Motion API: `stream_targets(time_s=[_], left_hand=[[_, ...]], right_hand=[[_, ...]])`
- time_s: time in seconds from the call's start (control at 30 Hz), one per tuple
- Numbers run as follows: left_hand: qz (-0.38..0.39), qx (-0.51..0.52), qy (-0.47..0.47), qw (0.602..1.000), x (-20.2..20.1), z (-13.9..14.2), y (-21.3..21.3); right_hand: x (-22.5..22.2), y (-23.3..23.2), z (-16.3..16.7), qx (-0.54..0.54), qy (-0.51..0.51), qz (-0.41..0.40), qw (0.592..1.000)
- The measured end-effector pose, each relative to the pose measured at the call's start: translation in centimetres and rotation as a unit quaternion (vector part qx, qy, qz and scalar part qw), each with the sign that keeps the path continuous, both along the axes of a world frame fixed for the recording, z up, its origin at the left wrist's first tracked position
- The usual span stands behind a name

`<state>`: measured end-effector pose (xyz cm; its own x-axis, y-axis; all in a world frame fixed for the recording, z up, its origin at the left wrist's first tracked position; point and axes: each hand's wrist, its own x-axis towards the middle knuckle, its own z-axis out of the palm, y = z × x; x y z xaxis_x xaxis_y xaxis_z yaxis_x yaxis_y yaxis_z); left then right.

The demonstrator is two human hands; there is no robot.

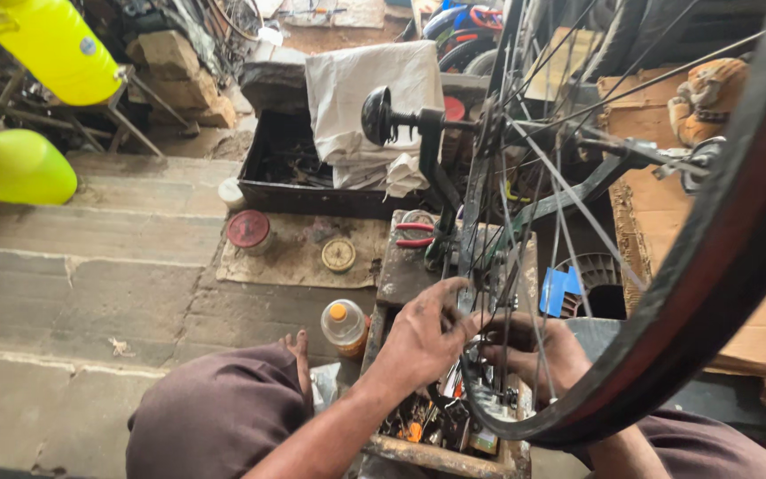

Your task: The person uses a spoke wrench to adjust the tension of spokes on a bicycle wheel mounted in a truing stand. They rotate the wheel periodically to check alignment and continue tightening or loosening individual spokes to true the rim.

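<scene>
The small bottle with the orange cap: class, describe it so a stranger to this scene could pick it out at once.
Start at the big bicycle wheel on the right and find the left hand at its spokes. Just left of that hand, a small bottle stands on the stone floor beside the wooden box. It alone has an orange cap and yellowish liquid, unlike the flat round tins further back.

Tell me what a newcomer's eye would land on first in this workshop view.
The big bicycle wheel sweeps across the right side, its spokes fanning over everything behind. At bottom centre the left hand and right hand work at its lower rim, above a wooden box of small parts. Top left, bright yellow plastic containers stand out against the grey stone steps.
</scene>
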<state>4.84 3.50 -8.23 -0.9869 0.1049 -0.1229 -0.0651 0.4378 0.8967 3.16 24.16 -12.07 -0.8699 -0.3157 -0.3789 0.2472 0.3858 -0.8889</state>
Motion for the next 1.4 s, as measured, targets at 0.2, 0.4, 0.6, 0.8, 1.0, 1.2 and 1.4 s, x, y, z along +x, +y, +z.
stream_targets(time_s=[0.2,0.4,0.6,0.8,1.0,1.2,1.4], left_hand=[[0.005,0.018,0.047,0.999,-0.3,-1.4,0.4],[0.021,0.014,0.079,0.997,-0.6,-2.2,0.4],[0.023,0.011,0.088,0.996,-0.8,-2.3,0.5],[-0.012,0.014,0.014,1.0,-0.9,-2.0,0.7],[-0.022,-0.034,-0.01,0.999,-0.6,-2.5,0.7],[-0.03,-0.077,0.033,0.996,-0.6,-1.9,0.4],[-0.099,-0.001,-0.146,0.984,-1.2,-0.4,-1.8]], right_hand=[[-0.6,0.8,-0.9,-0.012,-0.008,0.015,1.0],[-1.4,0.7,-2.1,-0.022,-0.028,-0.112,0.993],[-0.7,-1.3,-1.5,-0.008,0.019,-0.065,0.998],[0.4,-1.4,0.9,0.156,0.084,0.044,0.983],[0.1,-0.7,-2.6,0.044,0.041,0.015,0.998],[-0.6,-0.7,-5.1,-0.059,0.014,-0.055,0.997],[-0.1,-0.4,-1.0,0.165,0.043,-0.046,0.984]])
